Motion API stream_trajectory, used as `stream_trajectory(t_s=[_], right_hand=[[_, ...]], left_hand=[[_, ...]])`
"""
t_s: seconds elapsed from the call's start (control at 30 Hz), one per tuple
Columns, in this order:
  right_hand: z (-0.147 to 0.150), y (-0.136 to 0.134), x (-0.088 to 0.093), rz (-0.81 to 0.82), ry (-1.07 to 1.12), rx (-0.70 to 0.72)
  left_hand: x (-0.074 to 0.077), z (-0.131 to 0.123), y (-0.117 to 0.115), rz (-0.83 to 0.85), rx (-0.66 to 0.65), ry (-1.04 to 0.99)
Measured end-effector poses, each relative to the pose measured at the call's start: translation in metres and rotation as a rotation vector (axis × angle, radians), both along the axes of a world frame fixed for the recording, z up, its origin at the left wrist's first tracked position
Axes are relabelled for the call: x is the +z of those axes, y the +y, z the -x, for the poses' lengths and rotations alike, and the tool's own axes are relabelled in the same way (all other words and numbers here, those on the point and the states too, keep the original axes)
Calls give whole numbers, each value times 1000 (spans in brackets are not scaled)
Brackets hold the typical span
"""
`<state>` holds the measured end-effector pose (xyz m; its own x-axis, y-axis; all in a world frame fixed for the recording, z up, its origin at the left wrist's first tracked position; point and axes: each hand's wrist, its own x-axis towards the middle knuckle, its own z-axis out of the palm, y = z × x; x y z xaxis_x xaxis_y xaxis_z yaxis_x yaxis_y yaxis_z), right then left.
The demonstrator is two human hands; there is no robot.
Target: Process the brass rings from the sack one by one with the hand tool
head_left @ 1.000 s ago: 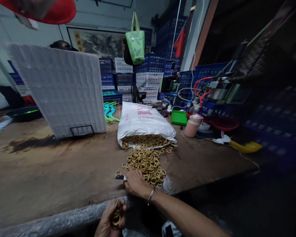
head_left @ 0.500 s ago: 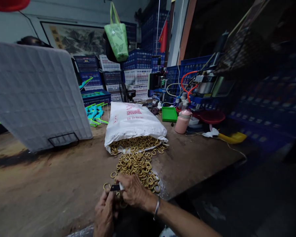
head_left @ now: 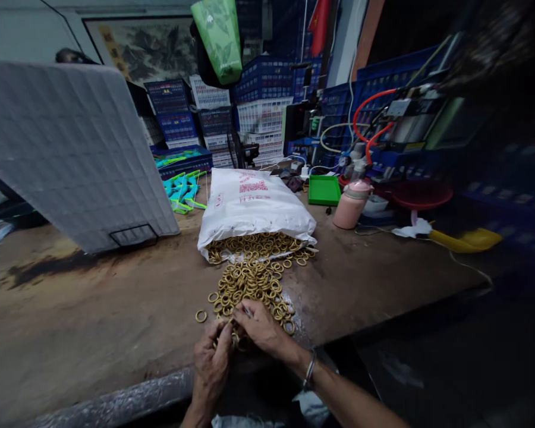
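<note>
Brass-coloured rings lie in a loose pile on the brown table, and they reach back to the mouth of a white bag, which stands at twelve o'clock from the pile. More rings are visible inside this mouth. One single ring lies apart, at about eight o'clock.

The left hand is at seven o'clock, at the near edge of the table. Its fingers are curled and its thumb comes near to them; I cannot tell if a ring is pinched there. The right hand is at about six o'clock, over the near rings, with thumb and forefinger pressed together upon a small thin piece. The fingertips of both hands almost meet. A metal bracelet is around the right wrist.

At ten o'clock from the pile stands a large pale panel, and at eleven are some turquoise pieces. Between one and two o'clock I see a green tray, with a pink bottle just beside it.
</note>
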<state>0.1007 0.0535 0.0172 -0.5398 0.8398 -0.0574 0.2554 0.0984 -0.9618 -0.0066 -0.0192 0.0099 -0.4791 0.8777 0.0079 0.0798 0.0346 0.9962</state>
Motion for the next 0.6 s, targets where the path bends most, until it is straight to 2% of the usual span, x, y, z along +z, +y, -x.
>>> stream_trajectory(t_s=[0.23,0.43,0.6], right_hand=[[-16,-2,3,-156,3,-59],[-23,-6,6,-214,-27,-43],[-29,-1,6,-197,-55,-63]], left_hand=[[-1,-16,1,253,-97,-299],[10,-23,2,301,-99,-362],[15,-24,1,288,-105,-416]])
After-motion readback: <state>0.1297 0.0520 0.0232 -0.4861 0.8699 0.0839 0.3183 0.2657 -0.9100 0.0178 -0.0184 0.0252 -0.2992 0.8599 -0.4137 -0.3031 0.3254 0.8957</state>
